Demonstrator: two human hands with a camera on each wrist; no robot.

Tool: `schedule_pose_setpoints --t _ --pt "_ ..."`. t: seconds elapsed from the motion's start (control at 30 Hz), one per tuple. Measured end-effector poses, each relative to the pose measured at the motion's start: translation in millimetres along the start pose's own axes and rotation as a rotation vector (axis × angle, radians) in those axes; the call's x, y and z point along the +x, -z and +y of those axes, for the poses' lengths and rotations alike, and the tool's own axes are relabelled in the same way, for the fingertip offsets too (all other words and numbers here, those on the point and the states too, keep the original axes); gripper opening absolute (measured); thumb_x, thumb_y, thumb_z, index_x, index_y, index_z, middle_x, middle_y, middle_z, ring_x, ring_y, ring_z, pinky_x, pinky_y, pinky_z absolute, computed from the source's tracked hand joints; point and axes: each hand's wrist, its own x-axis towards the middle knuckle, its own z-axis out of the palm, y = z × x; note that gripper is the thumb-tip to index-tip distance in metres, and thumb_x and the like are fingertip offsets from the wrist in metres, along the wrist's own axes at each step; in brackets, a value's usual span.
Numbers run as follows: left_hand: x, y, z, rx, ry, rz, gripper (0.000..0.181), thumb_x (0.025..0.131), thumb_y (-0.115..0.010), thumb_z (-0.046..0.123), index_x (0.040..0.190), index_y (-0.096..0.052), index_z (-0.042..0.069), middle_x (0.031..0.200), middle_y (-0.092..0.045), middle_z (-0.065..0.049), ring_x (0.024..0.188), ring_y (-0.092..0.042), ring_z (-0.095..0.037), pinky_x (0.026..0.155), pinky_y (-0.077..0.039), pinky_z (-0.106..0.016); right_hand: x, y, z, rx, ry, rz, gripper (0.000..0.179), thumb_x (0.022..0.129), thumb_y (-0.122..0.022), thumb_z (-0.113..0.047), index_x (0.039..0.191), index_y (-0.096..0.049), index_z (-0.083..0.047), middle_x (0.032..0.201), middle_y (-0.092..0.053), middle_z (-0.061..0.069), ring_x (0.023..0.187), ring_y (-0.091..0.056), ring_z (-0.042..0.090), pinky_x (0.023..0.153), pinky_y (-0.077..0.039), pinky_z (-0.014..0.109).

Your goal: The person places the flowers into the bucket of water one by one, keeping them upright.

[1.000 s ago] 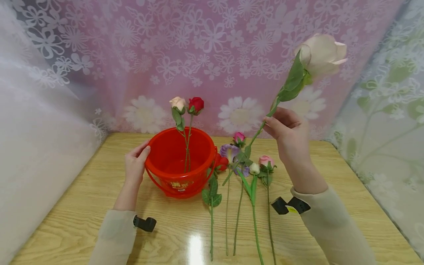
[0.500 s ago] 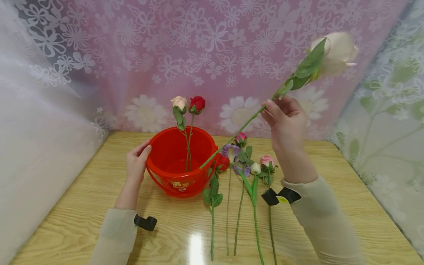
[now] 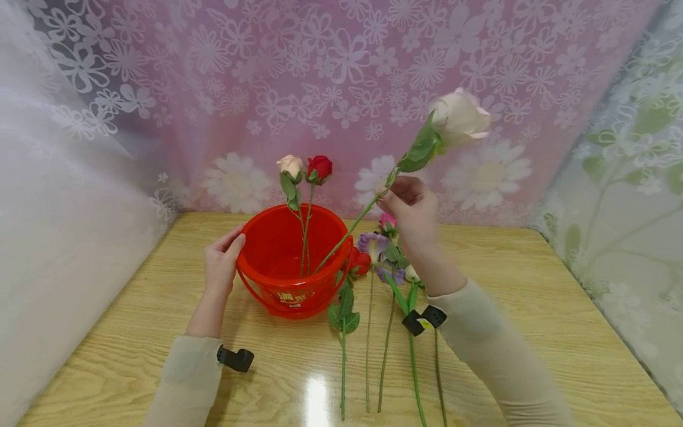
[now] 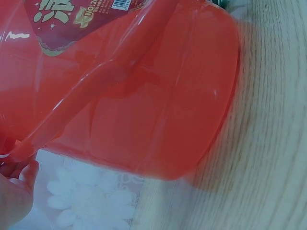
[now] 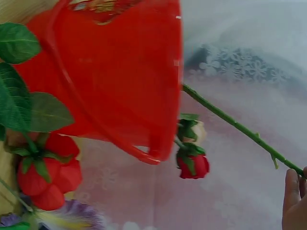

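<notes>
Pinching a white rose [image 3: 453,121] by its stem [image 3: 352,227] with the right hand [image 3: 415,216], low end inside the red bucket [image 3: 320,290] on the desk [image 3: 277,367]. Gripping the bucket's rim [image 3: 290,283] with the left hand [image 3: 221,264].

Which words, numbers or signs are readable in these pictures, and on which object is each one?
"满": label on the red plastic bucket.
"NO.2": same label; its continuation is unclear.
Unreadable: the label's second large character, fine print and barcode digits; the yellow tag on the right wrist's black camera.

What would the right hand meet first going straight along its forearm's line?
The right hand would likely meet the pink curtain, though depth is unclear; the red bucket lies left of that line.
</notes>
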Motion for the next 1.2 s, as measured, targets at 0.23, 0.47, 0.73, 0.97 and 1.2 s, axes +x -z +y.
schedule_pose_setpoints --t 0.23,0.47,0.73,0.97,1.2 --pt "0.8 -0.3 -0.7 0.027 -0.015 0.001 0.032 0.087 -0.055 0.010 0.115 -0.057 -0.004 0.115 -0.054 -0.018 0.089 -0.058 -0.009 0.073 -0.049 -0.021 -1.7 -7.1 29.5 -0.173 -0.070 -0.098 0.013 0.081 -0.058 0.005 0.094 -0.056 0.005 0.085 -0.055 0.010 0.077 -0.057 0.018 0.073 -0.052 0.033" --pt "1.2 0.3 -1.8 0.042 -0.002 -0.002 0.033 0.087 -0.055 0.011 0.116 -0.056 -0.003 0.117 -0.054 -0.018 0.088 -0.057 -0.007 0.072 -0.049 -0.019 -4.0 -14.4 49.6 -0.283 -0.063 -0.120 0.016 0.080 -0.062 0.001 0.094 -0.058 0.007 0.083 -0.058 0.013 0.075 -0.058 0.016 0.070 -0.052 0.028" --pt "1.7 0.4 -3.2 0.047 -0.012 -0.005 0.032 0.087 -0.055 0.012 0.116 -0.057 -0.003 0.114 -0.055 -0.017 0.086 -0.058 -0.006 0.071 -0.049 -0.018 -3.0 -19.9 62.8 -0.531 -0.028 -0.164 0.021 0.079 -0.066 -0.011 0.096 -0.062 0.002 0.087 -0.063 0.012 0.079 -0.059 0.022 0.071 -0.050 0.031" --pt "1.2 1.2 -2.0 0.041 -0.008 -0.020 0.034 0.088 -0.054 0.012 0.118 -0.055 -0.004 0.117 -0.053 -0.018 0.089 -0.057 -0.006 0.073 -0.049 -0.018 1.2 -27.7 69.7 -0.582 0.012 -0.160 0.016 0.078 -0.067 -0.008 0.091 -0.064 0.001 0.084 -0.063 0.011 0.077 -0.059 0.021 0.070 -0.050 0.030" --pt "1.3 1.1 -1.8 0.034 -0.009 -0.010 0.033 0.088 -0.054 0.010 0.117 -0.055 -0.005 0.117 -0.052 -0.020 0.088 -0.057 -0.005 0.072 -0.049 -0.018 7.9 -33.1 75.0 -0.626 0.029 -0.162 0.013 0.078 -0.066 -0.005 0.089 -0.065 0.002 0.082 -0.063 0.012 0.077 -0.059 0.022 0.068 -0.051 0.030"
